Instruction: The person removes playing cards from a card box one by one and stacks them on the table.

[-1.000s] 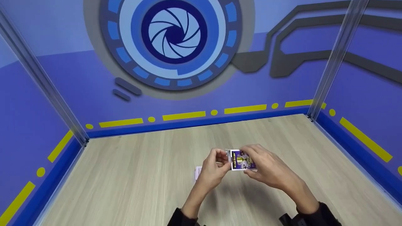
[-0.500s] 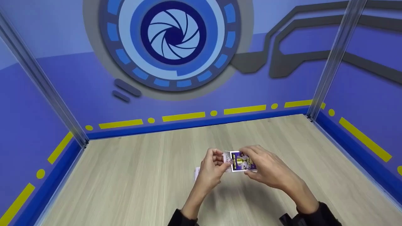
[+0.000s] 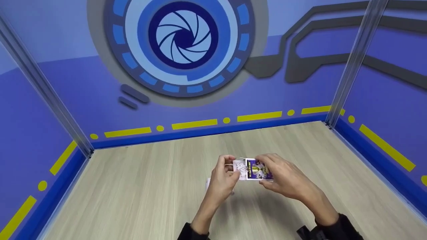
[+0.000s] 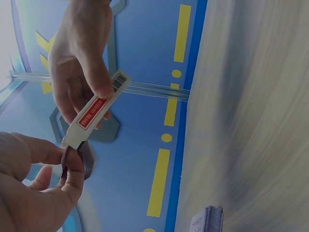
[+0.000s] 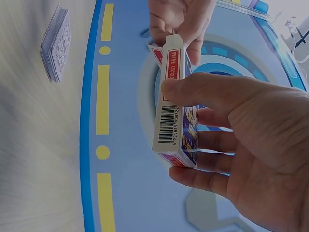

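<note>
Nearest to me, two dark sleeves are coming up from the bottom edge, and both hands are meeting above the wooden table [image 3: 140, 186]. The right hand [image 3: 287, 180] is gripping a small card box [image 3: 257, 170], thumb along one narrow side and fingers curled round the far face, so the box is clamped firmly and held clear of the table. Its long axis is running sideways across the person, from the right palm toward the left. The right wrist view is showing the same: the card box [image 5: 176, 104] standing edge-on, barcode side toward the camera, thumb pressed over it.

At the box's left end the left hand [image 3: 224, 178] is pinching the pale end flap [image 3: 239, 167] between thumb and forefinger, fingers curled tight on it. From the left wrist, the flap [image 4: 73, 140] is sitting right at the fingertips, with the box body stretching away toward the right hand [image 4: 79, 63]. So the opening is lying on the left hand's side, and that hand is the nearer one to it.

Just beyond and below the left hand, a loose card stack [image 5: 57, 43] is lying flat on the table, apart from both hands; its corner is peeping out in the head view. Farther off, the blue wall [image 3: 83, 90] is closing the space.
</note>
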Motion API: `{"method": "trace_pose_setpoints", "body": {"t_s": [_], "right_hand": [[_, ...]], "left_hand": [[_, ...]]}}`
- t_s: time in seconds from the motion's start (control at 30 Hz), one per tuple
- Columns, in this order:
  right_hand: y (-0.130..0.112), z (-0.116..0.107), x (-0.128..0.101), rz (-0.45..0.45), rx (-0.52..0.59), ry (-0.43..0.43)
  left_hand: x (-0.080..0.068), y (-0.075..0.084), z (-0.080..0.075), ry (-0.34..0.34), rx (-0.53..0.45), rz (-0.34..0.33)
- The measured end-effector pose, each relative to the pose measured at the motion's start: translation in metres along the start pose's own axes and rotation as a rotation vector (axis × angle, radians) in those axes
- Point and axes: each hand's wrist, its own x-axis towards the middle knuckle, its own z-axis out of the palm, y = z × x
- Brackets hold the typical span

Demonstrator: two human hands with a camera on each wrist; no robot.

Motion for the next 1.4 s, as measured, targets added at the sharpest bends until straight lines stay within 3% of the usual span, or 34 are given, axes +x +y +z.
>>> {"method": "trace_pose_setpoints", "body": {"t_s": [0.23,0.53,0.67,0.8,1.13,1.4], "right_hand": [[0.000,-0.002,0.001,0.032,0.009,-0.012],[0.002,0.001,0.000,0.012,0.001,-0.001],[0.002,0.002,0.000,0.014,0.016,-0.016],[0.002,0.002,0.000,0.021,0.021,-0.022],[0.003,0.000,0.000,0.043,0.018,-0.003],[0.008,-0.005,-0.001,0.051,0.009,0.045]], "left_hand": [[-0.001,0.004,-0.012,0.012,0.359,0.189],[-0.002,0.000,-0.028,-0.157,0.666,0.324],[-0.002,-0.001,-0.028,-0.143,0.802,0.384],[-0.002,0.000,-0.027,-0.120,0.844,0.416],[0.000,0.005,-0.036,-0.090,0.836,0.440],[0.002,0.006,-0.051,-0.073,0.804,0.394]]}}
